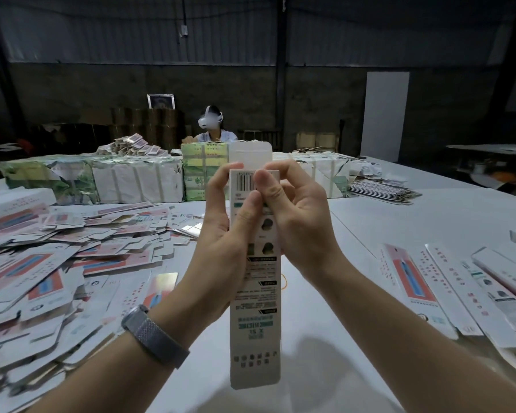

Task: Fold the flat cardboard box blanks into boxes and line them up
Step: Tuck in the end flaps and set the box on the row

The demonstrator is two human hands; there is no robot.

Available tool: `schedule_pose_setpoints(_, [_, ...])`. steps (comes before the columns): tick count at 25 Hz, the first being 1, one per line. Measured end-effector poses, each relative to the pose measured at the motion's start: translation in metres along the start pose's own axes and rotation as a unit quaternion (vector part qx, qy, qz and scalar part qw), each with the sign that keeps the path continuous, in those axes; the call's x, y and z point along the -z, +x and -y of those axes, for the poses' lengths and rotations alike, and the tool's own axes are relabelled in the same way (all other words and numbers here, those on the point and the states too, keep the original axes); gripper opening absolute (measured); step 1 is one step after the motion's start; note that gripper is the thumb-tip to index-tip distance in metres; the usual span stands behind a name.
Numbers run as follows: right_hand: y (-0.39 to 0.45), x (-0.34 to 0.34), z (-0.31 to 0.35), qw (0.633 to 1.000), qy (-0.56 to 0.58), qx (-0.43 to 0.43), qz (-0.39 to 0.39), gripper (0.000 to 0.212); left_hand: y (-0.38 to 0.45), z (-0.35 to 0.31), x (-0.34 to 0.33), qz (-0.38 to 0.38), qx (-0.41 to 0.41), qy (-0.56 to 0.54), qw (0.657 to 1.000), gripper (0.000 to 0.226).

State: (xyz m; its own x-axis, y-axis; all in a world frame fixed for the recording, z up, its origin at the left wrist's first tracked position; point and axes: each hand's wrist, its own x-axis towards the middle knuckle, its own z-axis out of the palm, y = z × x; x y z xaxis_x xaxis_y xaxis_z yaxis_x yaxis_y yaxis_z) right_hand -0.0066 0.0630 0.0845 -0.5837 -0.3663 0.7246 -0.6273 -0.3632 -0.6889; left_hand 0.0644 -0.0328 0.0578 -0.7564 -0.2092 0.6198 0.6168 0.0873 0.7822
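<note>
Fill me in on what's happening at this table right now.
A person is folding a long, narrow box, held upright above the white table. The left hand and the right hand both grip its upper part, with the top flap not yet tucked in. A heap of flat blanks lies to the left, and finished boxes lie side by side on the right. Another person sits across the table.

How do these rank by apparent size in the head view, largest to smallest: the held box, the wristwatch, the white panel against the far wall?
1. Held box: longest, but nearest the camera.
2. White panel: smaller in frame only because it is far away.
3. Wristwatch: clearly smallest.
</note>
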Motion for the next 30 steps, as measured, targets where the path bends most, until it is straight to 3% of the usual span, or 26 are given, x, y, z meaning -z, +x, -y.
schedule_pose_setpoints(5, [-0.002, 0.001, 0.001, 1.000, -0.006, -0.005, 0.000, 0.028, 0.000, 0.000, -0.003, -0.009, 0.019, -0.023, 1.000, 0.026])
schedule_pose_setpoints(9, [0.000, 0.001, 0.000, 1.000, 0.010, -0.027, 0.011, 0.008, 0.000, 0.000, -0.004, -0.018, 0.033, -0.019, 0.999, 0.023])
schedule_pose_setpoints(13, [0.002, 0.004, -0.003, 0.996, 0.073, -0.047, 0.009, 0.043, 0.000, 0.001, -0.006, -0.005, 0.034, -0.023, 0.999, 0.033])
schedule_pose_setpoints(15, [0.002, 0.008, -0.003, 0.993, 0.105, -0.061, 0.010, 0.049, -0.001, 0.002, -0.005, 0.002, 0.039, -0.018, 0.999, 0.039])
schedule_pose_setpoints(23, [0.001, 0.013, -0.001, 0.988, 0.120, -0.083, 0.045, 0.005, 0.000, 0.001, -0.005, -0.008, 0.073, -0.026, 0.997, 0.042])
schedule_pose_setpoints(27, [0.003, 0.012, 0.002, 0.986, 0.118, -0.109, 0.050, 0.015, -0.002, 0.000, -0.002, 0.021, 0.084, 0.000, 0.996, 0.034])
schedule_pose_setpoints(30, [0.004, 0.012, 0.001, 0.989, 0.087, -0.107, 0.053, 0.009, -0.002, 0.001, -0.002, 0.024, 0.076, 0.014, 0.997, 0.021])
